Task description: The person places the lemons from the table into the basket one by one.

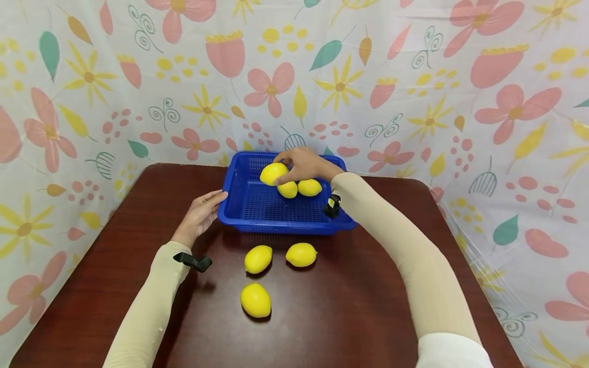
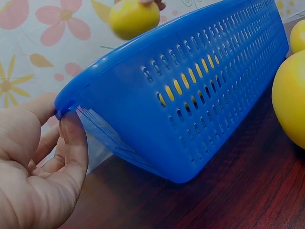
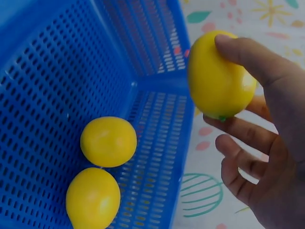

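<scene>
We start with the brown table [image 1: 138,214], where the blue basket [image 1: 257,209] stands toward the far edge, its long sides running left to right across our view. Our left hand [image 1: 200,214] rests at the basket's left short end, fingers fairly straight and relaxed, the thumb and fingertips touching the rim at the corner rather than curling round it. Our right hand [image 1: 306,163] reaches over the basket's far left part and grips a lemon [image 1: 273,173] between thumb and fingers; the right wrist view shows the held lemon above the basket's inner corner, its long axis roughly upright in the grasp. Below and just beside it, two lemons [image 1: 299,188] lie on the basket floor, touching each other. Nearer to us, outside the basket, three lemons [image 1: 276,260] sit on the table, closer to the left hand than to the right.
</scene>
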A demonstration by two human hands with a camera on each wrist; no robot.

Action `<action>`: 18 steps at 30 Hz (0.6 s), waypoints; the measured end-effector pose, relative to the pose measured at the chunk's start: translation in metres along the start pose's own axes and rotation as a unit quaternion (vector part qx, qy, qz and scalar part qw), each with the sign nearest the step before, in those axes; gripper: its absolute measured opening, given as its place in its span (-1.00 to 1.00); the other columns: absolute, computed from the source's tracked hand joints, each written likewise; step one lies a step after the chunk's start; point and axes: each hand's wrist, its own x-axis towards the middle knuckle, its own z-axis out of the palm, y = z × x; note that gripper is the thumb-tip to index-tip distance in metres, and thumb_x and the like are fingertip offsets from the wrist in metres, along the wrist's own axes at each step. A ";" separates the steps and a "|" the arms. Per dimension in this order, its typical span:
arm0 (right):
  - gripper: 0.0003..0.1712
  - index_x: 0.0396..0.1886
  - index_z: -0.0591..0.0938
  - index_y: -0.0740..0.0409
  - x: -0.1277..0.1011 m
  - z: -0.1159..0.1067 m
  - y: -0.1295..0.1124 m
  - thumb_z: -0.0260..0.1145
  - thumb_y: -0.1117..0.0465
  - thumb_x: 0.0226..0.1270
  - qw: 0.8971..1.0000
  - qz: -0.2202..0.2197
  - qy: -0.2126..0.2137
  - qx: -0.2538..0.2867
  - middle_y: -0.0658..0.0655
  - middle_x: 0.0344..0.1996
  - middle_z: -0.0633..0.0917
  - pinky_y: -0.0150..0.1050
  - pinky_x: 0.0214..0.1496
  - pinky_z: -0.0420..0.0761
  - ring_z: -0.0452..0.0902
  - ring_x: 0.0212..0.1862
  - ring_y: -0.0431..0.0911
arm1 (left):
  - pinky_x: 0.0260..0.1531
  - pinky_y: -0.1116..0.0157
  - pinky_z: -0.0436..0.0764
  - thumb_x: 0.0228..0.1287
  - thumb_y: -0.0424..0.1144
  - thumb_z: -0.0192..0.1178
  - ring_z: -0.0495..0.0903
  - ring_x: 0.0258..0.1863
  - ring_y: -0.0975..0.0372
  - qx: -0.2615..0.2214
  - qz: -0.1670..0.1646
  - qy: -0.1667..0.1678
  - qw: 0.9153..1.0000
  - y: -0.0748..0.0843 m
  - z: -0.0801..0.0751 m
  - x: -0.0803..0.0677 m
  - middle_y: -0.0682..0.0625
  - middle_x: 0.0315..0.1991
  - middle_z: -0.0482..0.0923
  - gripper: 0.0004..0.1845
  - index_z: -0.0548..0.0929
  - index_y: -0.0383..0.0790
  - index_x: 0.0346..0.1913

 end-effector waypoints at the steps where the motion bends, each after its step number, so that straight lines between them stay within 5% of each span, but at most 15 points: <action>1: -0.25 0.29 0.63 0.00 0.004 0.002 0.003 0.56 -0.20 0.15 1.000 -0.001 -0.003 0.005 0.11 0.02 0.75 -0.10 0.01 0.68 0.68 -0.01 -0.03 | -0.16 0.44 0.70 0.47 -0.16 0.28 0.68 -0.21 0.34 0.000 0.000 0.001 1.000 0.000 0.000 0.000 0.13 -0.22 0.72 -0.37 0.34 -0.37 0.45; 8: -0.24 0.30 0.63 -0.03 0.029 0.013 0.019 0.56 -0.23 0.15 1.000 0.015 -0.018 0.010 0.09 -0.02 0.73 -0.12 -0.03 0.64 0.62 -0.07 -0.05 | -0.16 0.44 0.70 0.49 -0.16 0.26 0.68 -0.21 0.35 0.007 -0.001 0.003 1.000 0.000 0.000 0.001 0.14 -0.22 0.70 -0.33 0.29 -0.37 0.50; 18: -0.26 0.27 0.64 -0.01 0.050 0.032 0.040 0.61 -0.16 0.11 0.997 0.051 0.000 0.061 0.13 0.11 0.69 -0.06 0.14 0.63 0.59 0.10 0.01 | -0.11 0.44 0.70 0.48 -0.11 0.27 0.68 -0.14 0.35 0.029 -0.002 0.006 1.000 0.000 -0.001 0.002 0.14 -0.16 0.69 -0.30 0.29 -0.35 0.51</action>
